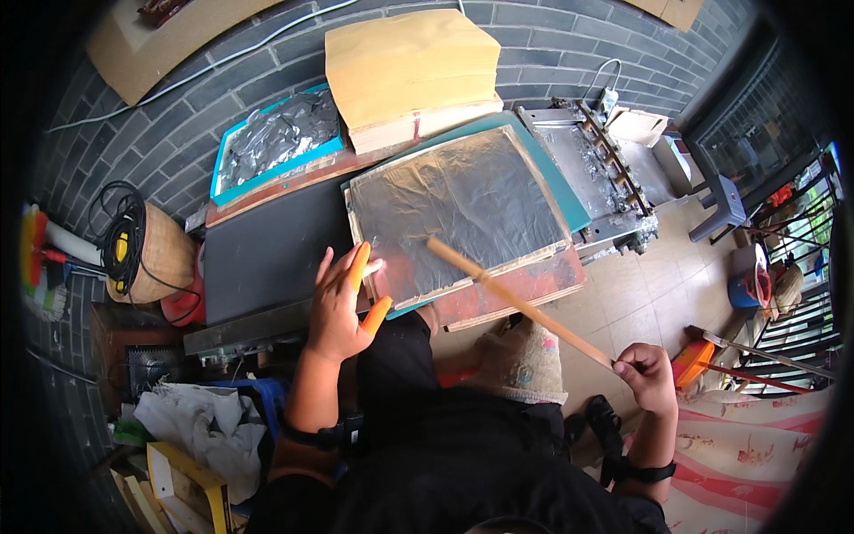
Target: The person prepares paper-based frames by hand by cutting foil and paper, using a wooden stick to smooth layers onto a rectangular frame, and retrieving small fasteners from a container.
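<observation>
My right hand [646,378] grips the near end of a long bamboo stick [527,308]. The stick slants up to the left, and its far end is over a dark, wrinkled thin sheet [460,193] on top of a paper stack. I cannot tell whether the tip touches the sheet. My left hand [339,310] is at the stack's near left corner, fingers apart, with orange finger cots [358,265] on two digits. Whether its fingertips touch the corner is unclear. Under the stack show a teal board [557,180] and a worn red board [527,284].
Behind stand a tall stack of yellowish paper [413,67] and a blue box [280,183] of crumpled foil. A metal frame device [587,147] lies right. A cable-draped basket [157,247] stands left. A cloth-covered surface [740,454] and orange dustpan [692,360] are near my right arm.
</observation>
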A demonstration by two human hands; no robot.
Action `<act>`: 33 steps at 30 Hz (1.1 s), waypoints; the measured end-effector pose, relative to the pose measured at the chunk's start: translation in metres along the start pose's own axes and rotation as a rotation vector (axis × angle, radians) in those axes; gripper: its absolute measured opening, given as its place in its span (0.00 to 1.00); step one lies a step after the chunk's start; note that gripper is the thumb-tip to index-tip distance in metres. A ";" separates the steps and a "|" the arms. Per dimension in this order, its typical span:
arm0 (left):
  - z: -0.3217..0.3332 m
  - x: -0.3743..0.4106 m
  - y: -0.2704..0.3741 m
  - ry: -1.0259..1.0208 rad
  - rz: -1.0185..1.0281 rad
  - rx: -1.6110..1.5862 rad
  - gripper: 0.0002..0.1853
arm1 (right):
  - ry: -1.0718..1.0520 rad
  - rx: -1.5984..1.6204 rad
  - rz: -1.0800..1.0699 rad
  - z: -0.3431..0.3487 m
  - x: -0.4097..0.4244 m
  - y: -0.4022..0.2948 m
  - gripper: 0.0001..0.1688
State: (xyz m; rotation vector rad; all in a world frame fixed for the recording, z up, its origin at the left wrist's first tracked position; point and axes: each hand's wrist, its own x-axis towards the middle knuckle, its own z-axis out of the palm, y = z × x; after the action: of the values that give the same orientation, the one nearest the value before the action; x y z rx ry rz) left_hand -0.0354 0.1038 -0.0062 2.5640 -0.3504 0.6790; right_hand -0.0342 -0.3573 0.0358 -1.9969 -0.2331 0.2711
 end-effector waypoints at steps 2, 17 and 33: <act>0.000 0.000 -0.002 -0.003 -0.007 0.006 0.34 | 0.040 0.183 -0.084 0.003 0.002 -0.005 0.11; -0.002 0.009 0.006 -0.006 0.017 -0.007 0.29 | 0.176 0.152 0.047 0.032 0.034 -0.035 0.13; 0.061 0.141 0.073 -0.407 0.329 0.180 0.36 | 0.361 0.265 0.003 0.022 0.022 -0.033 0.14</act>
State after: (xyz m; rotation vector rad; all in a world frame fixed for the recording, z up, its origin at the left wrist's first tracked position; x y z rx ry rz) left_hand 0.0821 -0.0064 0.0469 2.8410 -0.8961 0.2968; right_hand -0.0215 -0.3179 0.0545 -1.7455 0.0353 -0.0579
